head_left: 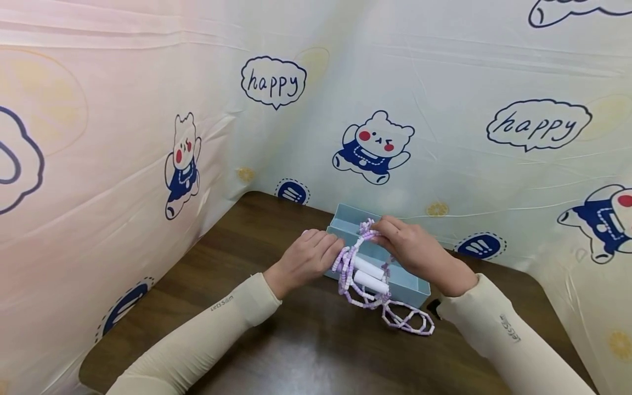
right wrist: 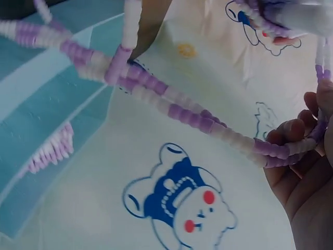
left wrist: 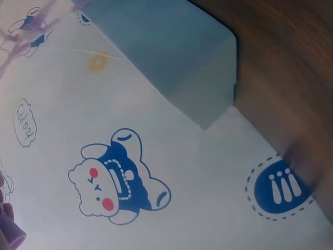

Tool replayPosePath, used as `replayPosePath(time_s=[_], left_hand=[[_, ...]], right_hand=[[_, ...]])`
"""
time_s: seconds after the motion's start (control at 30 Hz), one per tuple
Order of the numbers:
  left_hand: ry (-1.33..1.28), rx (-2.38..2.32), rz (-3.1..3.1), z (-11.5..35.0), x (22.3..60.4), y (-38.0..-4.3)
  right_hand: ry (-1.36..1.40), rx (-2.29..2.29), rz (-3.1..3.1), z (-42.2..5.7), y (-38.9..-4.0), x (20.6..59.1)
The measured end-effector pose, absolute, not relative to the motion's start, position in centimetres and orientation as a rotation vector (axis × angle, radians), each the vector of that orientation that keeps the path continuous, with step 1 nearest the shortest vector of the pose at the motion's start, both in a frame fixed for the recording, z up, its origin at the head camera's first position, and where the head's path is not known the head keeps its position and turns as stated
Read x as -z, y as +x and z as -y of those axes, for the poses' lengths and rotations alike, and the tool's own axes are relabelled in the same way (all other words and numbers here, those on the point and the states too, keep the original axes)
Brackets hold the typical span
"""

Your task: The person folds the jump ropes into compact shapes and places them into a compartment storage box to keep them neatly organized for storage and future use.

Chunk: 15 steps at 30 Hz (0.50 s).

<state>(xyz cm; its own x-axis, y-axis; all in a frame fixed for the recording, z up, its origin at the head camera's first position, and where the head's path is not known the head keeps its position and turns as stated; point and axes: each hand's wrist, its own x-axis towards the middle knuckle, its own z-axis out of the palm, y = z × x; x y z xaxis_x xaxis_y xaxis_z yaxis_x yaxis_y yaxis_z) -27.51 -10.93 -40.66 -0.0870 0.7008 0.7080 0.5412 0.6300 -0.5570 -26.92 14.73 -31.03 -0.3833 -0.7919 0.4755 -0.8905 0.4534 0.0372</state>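
Observation:
A beaded jump rope in lilac and white [head_left: 348,269] hangs in loops between my hands, its lower loops [head_left: 410,323] drooping over the table. My left hand [head_left: 311,255] grips the rope's handles; two white handle parts [head_left: 371,282] stick out to its right. In the left wrist view a purple tube end [left wrist: 13,234] shows at the lower left edge. My right hand [head_left: 410,247] pinches strands of the beads, seen closer in the right wrist view, where the doubled strands [right wrist: 192,117] run taut away from the fingers [right wrist: 296,179].
A light blue open box [head_left: 415,285] with a divider stands behind and beneath the rope, near the back of the dark wooden table [head_left: 257,236]. Printed curtains [head_left: 434,66] enclose the table at the left and back.

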Motion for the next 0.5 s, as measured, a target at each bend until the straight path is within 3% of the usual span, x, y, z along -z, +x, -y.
replayPosePath(time_s=[0.5], left_hand=[[-1.078,-0.112,1.662,10.5,40.6,-27.2]], right_hand=[[1.171,-0.522,2.416,-14.9,-29.4,34.2]])
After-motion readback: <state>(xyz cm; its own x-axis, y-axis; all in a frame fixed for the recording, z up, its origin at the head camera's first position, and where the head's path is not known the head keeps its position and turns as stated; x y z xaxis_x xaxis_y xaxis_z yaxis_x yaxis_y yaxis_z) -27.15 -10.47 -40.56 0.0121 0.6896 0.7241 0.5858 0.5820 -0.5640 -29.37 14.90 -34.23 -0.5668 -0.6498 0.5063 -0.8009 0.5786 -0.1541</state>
